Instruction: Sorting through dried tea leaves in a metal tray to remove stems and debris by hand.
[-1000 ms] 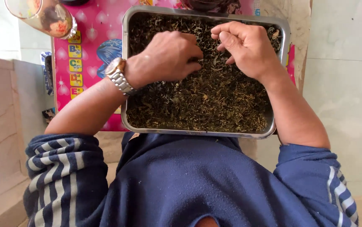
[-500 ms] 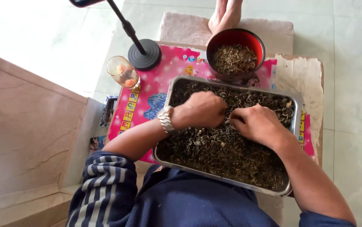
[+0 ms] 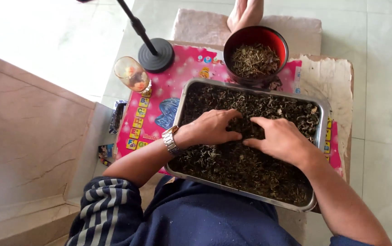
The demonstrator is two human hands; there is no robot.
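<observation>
With both hands, left hand (image 3: 214, 128) and right hand (image 3: 281, 141), pressing open-palmed into the dried leaves (image 3: 232, 166), a hard sweep is risking spilling them over the metal tray (image 3: 180, 101) rim.

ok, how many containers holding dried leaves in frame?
2. A metal tray in front of the person, with the left hand and right hand resting in its leaves; a red bowl just beyond the tray's far rim.

Red bowl (image 3: 256, 40) of dried plant bits stands at the far edge of a pink printed mat (image 3: 177, 86), lettered squares along the mat's left side. Clear glass (image 3: 131, 74) near the mat's far-left corner — just beside it a black round stand base (image 3: 156, 54), its pole slanting up-left. Bare foot (image 3: 246, 12) on a pale cushion (image 3: 205, 27) beyond the bowl. Tiled floor (image 3: 382, 68) around.
</observation>
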